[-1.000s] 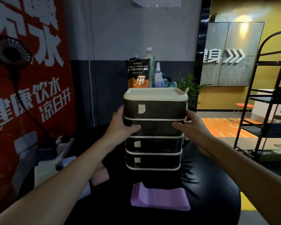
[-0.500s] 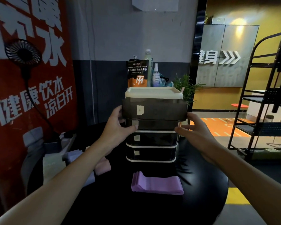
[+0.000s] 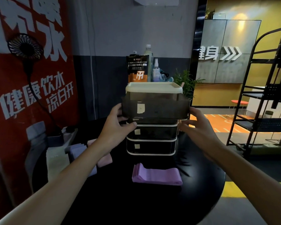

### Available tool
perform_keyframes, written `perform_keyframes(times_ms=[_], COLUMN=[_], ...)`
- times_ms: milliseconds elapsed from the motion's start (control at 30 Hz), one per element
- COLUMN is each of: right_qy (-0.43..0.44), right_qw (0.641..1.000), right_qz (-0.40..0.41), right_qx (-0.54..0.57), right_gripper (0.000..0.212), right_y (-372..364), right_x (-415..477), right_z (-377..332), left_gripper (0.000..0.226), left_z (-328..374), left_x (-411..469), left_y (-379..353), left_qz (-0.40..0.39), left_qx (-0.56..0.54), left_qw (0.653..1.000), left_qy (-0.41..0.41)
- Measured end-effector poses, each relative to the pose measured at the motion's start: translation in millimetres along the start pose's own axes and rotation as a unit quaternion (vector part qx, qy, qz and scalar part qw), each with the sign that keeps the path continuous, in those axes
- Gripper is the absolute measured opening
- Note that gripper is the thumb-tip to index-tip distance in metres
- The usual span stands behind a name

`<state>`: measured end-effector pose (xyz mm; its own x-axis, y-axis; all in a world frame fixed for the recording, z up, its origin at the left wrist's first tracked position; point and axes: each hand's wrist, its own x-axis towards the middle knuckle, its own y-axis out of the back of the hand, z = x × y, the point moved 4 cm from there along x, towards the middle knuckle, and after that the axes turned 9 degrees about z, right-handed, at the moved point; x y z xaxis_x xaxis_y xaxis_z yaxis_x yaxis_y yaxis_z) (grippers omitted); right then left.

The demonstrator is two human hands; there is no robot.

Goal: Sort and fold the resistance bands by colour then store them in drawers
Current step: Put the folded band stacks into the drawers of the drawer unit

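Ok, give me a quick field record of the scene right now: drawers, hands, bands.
drawer unit: four tiers, standing on the black table
top drawer: slid out toward the camera; lower three shut
left hand: grips the top drawer's lower left corner
right hand: at its lower right corner, grip unclear
purple band: folded, lying in front of the unit
pink band: folded, left of the unit
drawer contents: cannot tell

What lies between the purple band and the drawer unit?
Head view: only bare black tabletop between the purple band and the drawer unit.
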<state>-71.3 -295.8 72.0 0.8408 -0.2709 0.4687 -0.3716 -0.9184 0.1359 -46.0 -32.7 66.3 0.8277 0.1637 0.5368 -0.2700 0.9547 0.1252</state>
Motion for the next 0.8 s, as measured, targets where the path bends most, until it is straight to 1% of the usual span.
perform_keyframes(times_ms=[67, 167, 233, 267, 367, 467, 500, 567, 600, 667, 700, 800], right_qy=[0.008, 0.02, 0.004, -0.009, -0.051, -0.081, -0.084, -0.071, -0.053, -0.006, 0.008, 0.021], right_qw=[1.0, 1.0, 0.999, 0.999, 0.998, 0.995, 0.993, 0.985, 0.975, 0.943, 0.931, 0.918], right_qz=[-0.003, -0.003, 0.0, -0.002, -0.029, -0.065, -0.075, -0.099, -0.114, -0.134, -0.133, -0.126], right_qx=[0.003, 0.015, 0.033, 0.038, 0.023, -0.013, -0.034, -0.121, -0.184, -0.306, -0.339, -0.375], right_gripper=[0.064, 0.057, 0.054, 0.056, 0.061, 0.061, 0.061, 0.061, 0.062, 0.063, 0.059, 0.05], right_y=[1.6, 0.8, -1.8, -3.6, -11.0, -19.2, -21.4, -23.9, -24.8, -26.6, -27.4, -31.2], right_x=[-1.8, -7.7, -14.0, -17.5, -30.2, -44.9, -50.9, -64.8, -71.8, -82.2, -85.5, -88.5], right_z=[1.0, 6.3, 17.5, 25.6, 52.3, 81.3, 91.5, 107.6, 113.7, 120.8, 121.4, 119.8], left_gripper=[0.077, 0.079, 0.075, 0.072, 0.058, 0.04, 0.036, 0.033, 0.034, 0.037, 0.039, 0.042], left_z=[-3.5, -14.1, -26.2, -33.1, -51.5, -70.5, -76.7, -89.5, -95.2, -104.0, -107.0, -108.7], left_x=[-3.8, -14.3, -25.4, -32.2, -53.0, -69.4, -74.9, -85.4, -89.8, -95.7, -97.0, -97.5], left_y=[1.2, 3.6, 2.2, -0.3, -11.6, -25.2, -29.0, -33.1, -34.0, -33.6, -32.5, -31.9], left_qz=[0.004, 0.026, 0.03, 0.025, -0.008, -0.083, -0.11, -0.145, -0.156, -0.173, -0.179, -0.178], left_qx=[-0.004, -0.015, -0.013, -0.009, 0.005, 0.043, 0.062, 0.105, 0.125, 0.172, 0.198, 0.257], left_qw=[1.0, 0.999, 0.998, 0.997, 0.996, 0.99, 0.985, 0.978, 0.974, 0.965, 0.959, 0.947], left_qy=[-0.002, 0.031, 0.061, 0.071, 0.091, 0.11, 0.113, 0.111, 0.106, 0.095, 0.093, 0.073])
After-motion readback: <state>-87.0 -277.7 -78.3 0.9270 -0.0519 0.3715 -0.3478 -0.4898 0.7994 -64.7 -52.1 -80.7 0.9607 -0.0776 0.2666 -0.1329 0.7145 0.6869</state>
